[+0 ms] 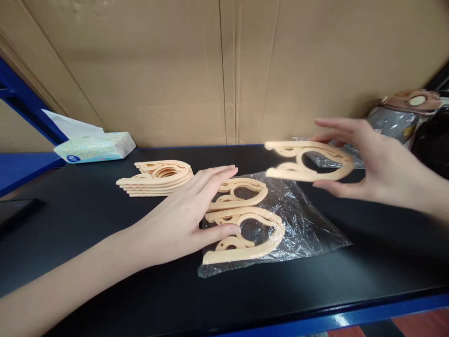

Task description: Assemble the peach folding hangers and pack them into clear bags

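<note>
My right hand [368,164] grips a beige folded clothes hanger [308,175] between thumb and fingers, raised above the table. Two more folded hangers, a nearer one [245,255] and a farther one [257,199], lie side by side at a clear plastic bag [301,229]; whether they are inside it or on top I cannot tell. Over their left ends rests my left hand [196,210], fingers stretched out and thumb apart, covering part of both. To its left sits a neat stack of several folded hangers [154,180], partly behind that hand.
A tissue pack [98,147] with one sheet pulled up stands at the back left of the black tabletop [168,290]. Cardboard [175,75] walls the rear. More clear plastic [324,159] lies behind my right hand, near a grey and brown item [400,117] at the right.
</note>
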Action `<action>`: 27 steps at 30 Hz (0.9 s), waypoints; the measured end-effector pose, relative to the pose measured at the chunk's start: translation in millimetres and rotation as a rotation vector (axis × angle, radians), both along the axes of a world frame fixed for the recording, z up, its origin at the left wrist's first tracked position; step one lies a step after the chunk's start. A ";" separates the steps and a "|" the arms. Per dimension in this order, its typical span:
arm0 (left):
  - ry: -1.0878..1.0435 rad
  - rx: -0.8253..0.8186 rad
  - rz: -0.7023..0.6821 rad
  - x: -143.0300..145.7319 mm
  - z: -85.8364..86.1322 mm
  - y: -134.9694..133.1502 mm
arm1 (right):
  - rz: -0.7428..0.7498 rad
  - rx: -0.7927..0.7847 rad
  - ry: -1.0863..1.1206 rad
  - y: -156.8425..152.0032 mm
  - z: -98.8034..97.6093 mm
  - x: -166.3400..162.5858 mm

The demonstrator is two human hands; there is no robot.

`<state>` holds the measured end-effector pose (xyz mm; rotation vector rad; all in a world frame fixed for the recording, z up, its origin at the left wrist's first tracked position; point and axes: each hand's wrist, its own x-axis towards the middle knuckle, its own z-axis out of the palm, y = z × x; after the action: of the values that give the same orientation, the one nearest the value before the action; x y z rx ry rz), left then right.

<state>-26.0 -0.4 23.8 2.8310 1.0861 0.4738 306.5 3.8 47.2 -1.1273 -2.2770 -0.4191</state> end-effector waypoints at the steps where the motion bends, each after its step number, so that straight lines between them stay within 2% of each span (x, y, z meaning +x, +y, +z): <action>1: 0.034 -0.062 0.000 -3.0 0.7 1.7 | -0.049 -0.067 0.008 2.9 5.7 11.0; 5: 0.171 -0.273 0.034 -14.0 1.8 6.5 | -0.175 -0.346 -0.010 9.9 19.5 49.9; 9: 0.247 -0.409 0.025 -18.4 -0.7 8.7 | -0.170 -0.546 -0.122 9.1 16.1 58.1; 15: 0.250 -0.434 0.003 -16.8 -2.3 11.2 | 0.008 -0.557 -0.119 2.9 5.6 29.7; 20: 0.252 -0.441 -0.005 -16.2 -1.9 11.7 | 0.049 -0.512 -0.064 1.6 2.1 22.1; 27: 0.222 -0.441 -0.015 -17.7 -4.4 12.2 | 0.183 -0.647 0.011 2.4 -23.7 -12.5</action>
<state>-43.7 11.8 19.4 2.5326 1.0461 -0.0819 293.9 6.2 23.5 -1.1790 -2.5503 0.4295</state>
